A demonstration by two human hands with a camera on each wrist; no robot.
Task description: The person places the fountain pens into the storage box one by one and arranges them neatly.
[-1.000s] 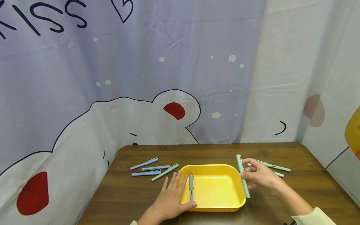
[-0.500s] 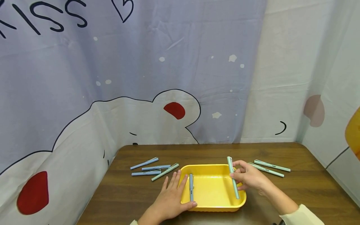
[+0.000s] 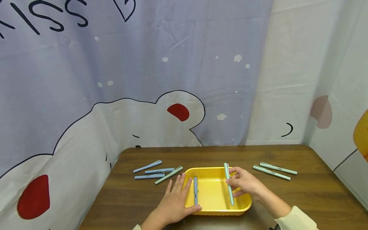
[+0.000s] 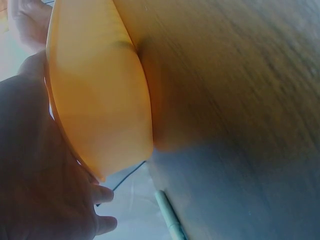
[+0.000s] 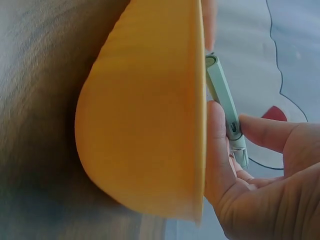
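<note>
My right hand (image 3: 244, 182) pinches a light green pen (image 3: 229, 185) between thumb and fingers, over the right half of the yellow tray (image 3: 214, 211). In the right wrist view the green pen (image 5: 224, 97) shows at the level of the tray's rim, tilted. My left hand (image 3: 176, 202) rests with spread, straight fingers on the tray's left rim, thumb at the front edge. Inside the tray, beside that hand, lies a blue pen (image 3: 195, 191). The left wrist view has the back of my left hand (image 4: 50, 175) along the tray's outer wall (image 4: 100, 90).
Left of the tray lie several blue pens (image 3: 149, 176) and a green pen (image 3: 169, 175) touching one of them. Two green pens (image 3: 271, 172) lie on the right of the wooden table (image 3: 218, 156). A printed curtain (image 3: 184, 64) hangs behind the table.
My right hand has carried the green pen leftward, from the tray's right rim to over its inside. The left hand and the blue pen in the tray have stayed put.
</note>
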